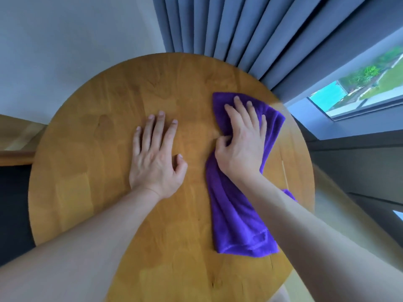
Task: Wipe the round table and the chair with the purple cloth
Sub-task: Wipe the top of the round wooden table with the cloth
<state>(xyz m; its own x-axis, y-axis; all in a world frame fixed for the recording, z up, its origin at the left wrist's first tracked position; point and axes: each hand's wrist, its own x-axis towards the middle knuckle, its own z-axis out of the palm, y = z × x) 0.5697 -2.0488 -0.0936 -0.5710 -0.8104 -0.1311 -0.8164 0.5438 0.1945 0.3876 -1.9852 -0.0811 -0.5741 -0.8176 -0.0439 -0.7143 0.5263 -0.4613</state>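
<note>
From my feed I'm looking straight down on the round wooden surface (pixel 91 138), and the purple cloth (pixel 237 219) lies on its right half, a long bunched strip running from near the far edge back toward the near edge. The right hand (pixel 242 144) presses down on the far end of it, fingers (pixel 238 105) stretched forward over the fabric while the thumb pinches a fold (so it's holding the cloth). The left hand (pixel 156 158) rests flat on bare wood just beside it, spread wide, gripping nothing. Grey curtains (pixel 218 25) hang behind, touching the far rim.
</note>
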